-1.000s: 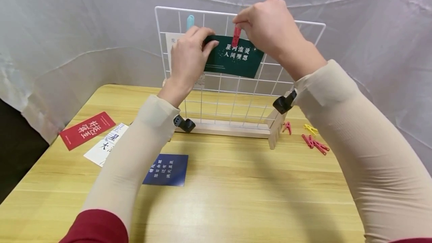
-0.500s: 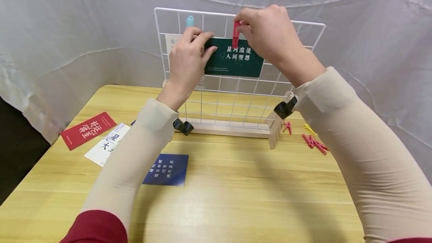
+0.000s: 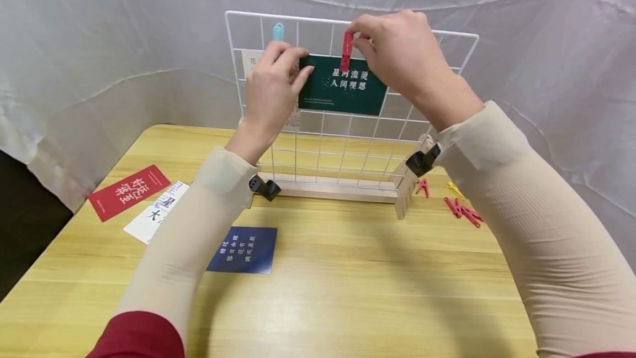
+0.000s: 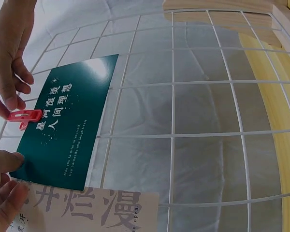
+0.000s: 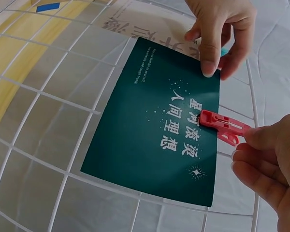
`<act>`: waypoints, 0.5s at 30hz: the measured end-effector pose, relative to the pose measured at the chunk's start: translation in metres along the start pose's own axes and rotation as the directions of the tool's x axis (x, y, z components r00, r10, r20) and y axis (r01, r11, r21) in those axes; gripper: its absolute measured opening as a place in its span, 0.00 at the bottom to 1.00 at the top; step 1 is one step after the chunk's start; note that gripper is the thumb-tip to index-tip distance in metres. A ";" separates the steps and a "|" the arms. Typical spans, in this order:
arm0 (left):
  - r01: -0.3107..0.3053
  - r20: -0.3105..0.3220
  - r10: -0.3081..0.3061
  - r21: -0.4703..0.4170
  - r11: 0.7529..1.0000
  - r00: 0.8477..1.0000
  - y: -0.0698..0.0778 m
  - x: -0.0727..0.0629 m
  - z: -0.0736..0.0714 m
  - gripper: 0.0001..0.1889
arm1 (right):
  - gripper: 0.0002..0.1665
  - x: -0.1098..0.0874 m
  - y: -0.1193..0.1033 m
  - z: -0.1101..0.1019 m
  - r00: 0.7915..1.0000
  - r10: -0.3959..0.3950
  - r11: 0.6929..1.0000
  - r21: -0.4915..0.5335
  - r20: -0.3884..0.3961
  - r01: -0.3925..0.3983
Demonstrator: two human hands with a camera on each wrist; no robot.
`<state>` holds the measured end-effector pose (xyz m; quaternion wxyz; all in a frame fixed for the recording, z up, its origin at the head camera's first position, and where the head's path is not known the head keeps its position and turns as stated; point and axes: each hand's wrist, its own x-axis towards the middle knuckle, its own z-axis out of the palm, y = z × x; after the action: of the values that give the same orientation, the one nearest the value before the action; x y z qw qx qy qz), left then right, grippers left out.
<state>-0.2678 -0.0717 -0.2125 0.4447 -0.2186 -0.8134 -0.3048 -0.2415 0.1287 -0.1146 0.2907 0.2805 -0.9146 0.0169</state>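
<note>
A dark green card (image 3: 343, 95) with white lettering lies against the white wire grid (image 3: 318, 148) in the head view. My left hand (image 3: 272, 79) pinches its upper left corner between thumb and fingers. On the card's top edge sits a red clothespin (image 3: 346, 53), its jaws overlapping the card. My right hand (image 3: 404, 57) holds the handle end of this clothespin with thumb and fingertips, as the right wrist view also shows. Beside the green card hangs a pale card (image 4: 130, 208), partly behind my left hand, below a light blue clip (image 3: 278, 31).
The grid stands in a wooden base (image 3: 328, 189) on the table. A red card (image 3: 129, 192), a white card (image 3: 151, 220) and a blue card (image 3: 248, 250) lie at left, partly under my left forearm. Red clothespins (image 3: 462, 212) and a yellow one (image 3: 455, 190) lie at right.
The green card was bowed and raised at first and now lies flatter against the grid. My right hand and the red clothespin came down slightly; my left hand shifted a little left.
</note>
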 end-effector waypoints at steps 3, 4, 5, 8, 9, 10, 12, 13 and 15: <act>0.007 0.022 -0.007 0.000 1.000 1.000 0.000 0.000 0.001 0.15 | 0.17 0.000 0.001 0.000 1.000 0.008 1.000 0.009 0.011 -0.008; 0.011 0.034 -0.011 -0.002 1.000 0.999 0.000 0.000 0.001 0.15 | 0.18 -0.001 0.001 0.000 1.000 0.015 1.000 0.013 0.016 -0.015; 0.016 0.046 -0.016 -0.002 1.000 0.999 0.001 0.000 0.002 0.15 | 0.18 -0.001 0.001 0.000 0.999 0.024 1.000 0.018 0.021 -0.024; 0.039 0.077 -0.038 -0.003 0.999 0.996 0.002 0.001 0.002 0.16 | 0.18 -0.003 0.003 0.000 0.999 0.041 0.999 0.031 0.025 -0.042; 0.044 0.083 -0.043 -0.005 0.999 0.996 0.003 0.001 0.002 0.16 | 0.18 -0.003 0.003 0.000 0.999 0.047 0.998 0.035 0.025 -0.048; 0.049 0.088 -0.048 -0.008 0.999 0.995 0.003 0.002 0.003 0.16 | 0.18 -0.003 0.003 0.001 0.999 0.049 0.998 0.038 0.023 -0.050; 0.064 0.087 -0.062 -0.017 0.998 0.994 0.004 0.001 0.003 0.16 | 0.18 -0.003 0.003 0.001 0.999 0.041 0.998 0.044 0.016 -0.042; 0.072 0.081 -0.070 -0.023 0.997 0.994 0.004 0.001 0.003 0.16 | 0.18 -0.003 0.003 0.002 0.999 0.036 0.998 0.049 0.018 -0.037; 0.104 0.063 -0.101 -0.049 0.993 0.993 0.005 0.000 0.002 0.15 | 0.18 -0.002 0.001 0.003 0.999 0.026 0.998 0.056 0.020 -0.028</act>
<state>-0.2655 -0.0666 -0.2118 0.3979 -0.1972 -0.8283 -0.3416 -0.2422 0.1305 -0.1177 0.2736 0.2763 -0.9203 0.0437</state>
